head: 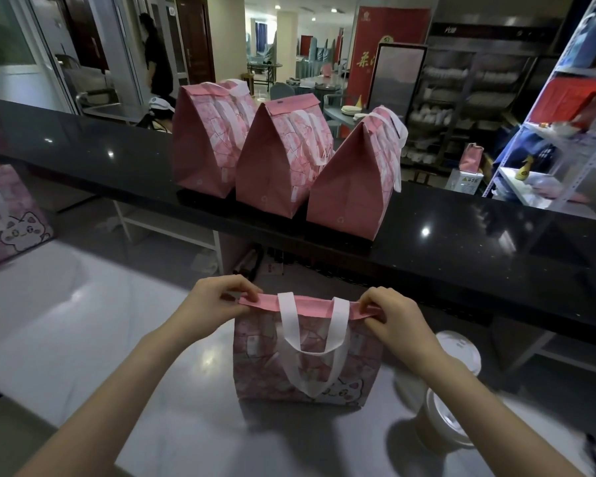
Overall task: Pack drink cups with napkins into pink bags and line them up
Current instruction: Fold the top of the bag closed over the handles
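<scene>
The pink bag [307,359] stands upright on the grey surface [83,321] right in front, with a cat print low on its near face and a white handle [310,342] hanging down over it. The top is folded over into a flat pink strip, so whatever's in there is totally hidden. The left hand [217,304] pinches the left end of that fold and the right hand [393,315] pinches the right end, fingers curled onto it on both sides.

Just right of the bag are two lidded cups [458,349], one behind the other. The right forearm crosses in front of both, so you only get bits of them, and the nearer one is pretty blurry. Lids are on, so no idea what's inside.

Further back, on the black surface [496,253], three closed bags [279,166] stand side by side in a row, packed close together, tops folded shut. Contents aren't visible there either.

At the far left edge another cat-print bag [7,215] is cut off by the frame, and I can't tell if it's open. Off to the right there's a small pink pouch [470,160] near some metal shelving [565,139], too small to make out much.
</scene>
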